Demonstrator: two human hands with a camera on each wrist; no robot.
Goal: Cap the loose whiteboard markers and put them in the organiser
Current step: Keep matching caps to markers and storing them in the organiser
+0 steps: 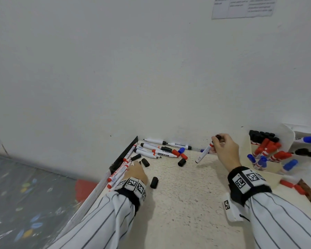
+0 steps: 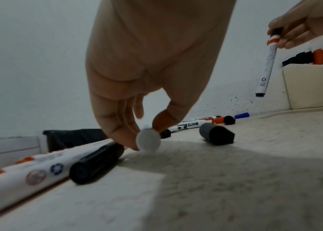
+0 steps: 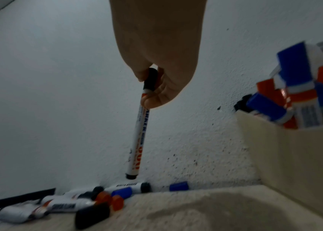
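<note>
From the head camera, our right hand (image 1: 224, 150) pinches a capped marker (image 1: 204, 153) by its black cap, the barrel hanging tilted above the speckled tabletop (image 1: 187, 203). The cream organiser (image 1: 287, 133) stands just to the right, already crowded with red, blue and black markers. To seat this one well, we judge it best to carry it over the near wall and lower it tail-first into a gap between the others. Our left hand (image 1: 136, 172) rests low among red markers (image 1: 119, 174) at the table's left edge, so we should not nudge them off.

At the left wrist, our fingertips (image 2: 121, 137) close narrowly on a white marker end (image 2: 148, 140); a loose black cap (image 2: 217, 135) lies near.

At the right wrist, thumb and fingers curl round the cap (image 3: 150, 79), and the marker (image 3: 140, 136) hangs clear above the pile (image 3: 97, 198) by the wall. The organiser wall (image 3: 287, 156) rises near, with open room between.
</note>
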